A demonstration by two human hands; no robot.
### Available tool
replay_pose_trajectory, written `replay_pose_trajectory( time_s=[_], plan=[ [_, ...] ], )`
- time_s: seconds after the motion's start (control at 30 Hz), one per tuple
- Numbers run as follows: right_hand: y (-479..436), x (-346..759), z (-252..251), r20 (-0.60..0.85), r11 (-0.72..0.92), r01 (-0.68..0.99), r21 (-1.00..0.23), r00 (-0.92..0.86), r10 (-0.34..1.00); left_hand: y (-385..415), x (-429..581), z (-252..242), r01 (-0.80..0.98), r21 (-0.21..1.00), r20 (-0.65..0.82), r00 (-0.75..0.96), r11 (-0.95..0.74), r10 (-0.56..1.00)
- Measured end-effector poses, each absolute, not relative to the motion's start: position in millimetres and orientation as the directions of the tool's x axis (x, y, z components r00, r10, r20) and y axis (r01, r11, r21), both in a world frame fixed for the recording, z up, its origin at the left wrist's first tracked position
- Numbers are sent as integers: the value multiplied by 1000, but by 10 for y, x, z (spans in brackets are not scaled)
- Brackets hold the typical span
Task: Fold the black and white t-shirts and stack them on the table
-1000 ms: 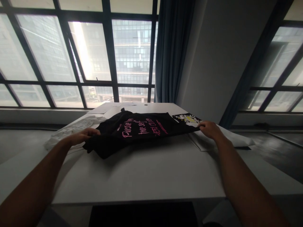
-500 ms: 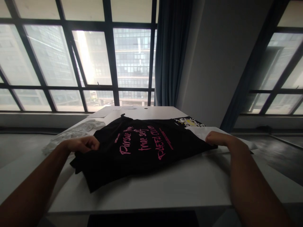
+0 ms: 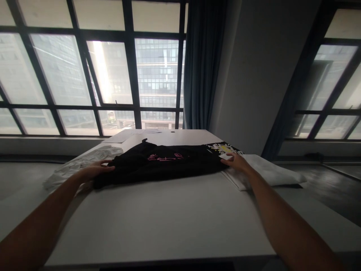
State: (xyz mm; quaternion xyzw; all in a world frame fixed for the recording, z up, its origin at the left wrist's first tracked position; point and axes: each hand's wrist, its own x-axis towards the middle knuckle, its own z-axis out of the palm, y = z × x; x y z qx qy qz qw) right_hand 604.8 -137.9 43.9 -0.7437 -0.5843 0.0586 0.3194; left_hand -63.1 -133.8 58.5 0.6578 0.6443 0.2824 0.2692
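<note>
Black shirt [image 3: 158, 169] lies across the middle of the white table [image 3: 158, 222], well back from the near edge, bunched lengthwise so that only a few strokes of its pink lettering [image 3: 164, 158] show. Your left hand [image 3: 97, 170] is at the shirt's left end, beside the heap of white cloth [image 3: 90, 156] along the table's left edge. Your right hand [image 3: 237, 162] is at the shirt's other end, over the white cloth [image 3: 270, 171] by the right edge and just beside the dark cloth with a yellow and white print [image 3: 222, 148]. In this dim light I cannot tell whether either set of fingers is pinching the fabric or only resting on it.

Watch for skew: if one of you two-handed pulls runs harder than the other, the shirt would likely twist and crease. A loose pinch could let the near layer slip. Your right fingers might also catch the white cloth beneath and drag it along, since the fabrics sit so close there.
</note>
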Motion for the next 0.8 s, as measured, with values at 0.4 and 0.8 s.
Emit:
replay_pose_trajectory(
  time_s=[0.4,0.8],
  plan=[
    [-1539,6247,500,235,-164,912,-376,265,935,-1251,-816,587,723,688,75,5,-55,997],
    [-1541,6194,388,352,8,884,-468,178,919,-1524,-719,801,813,539,32,242,-220,970]
  ],
)
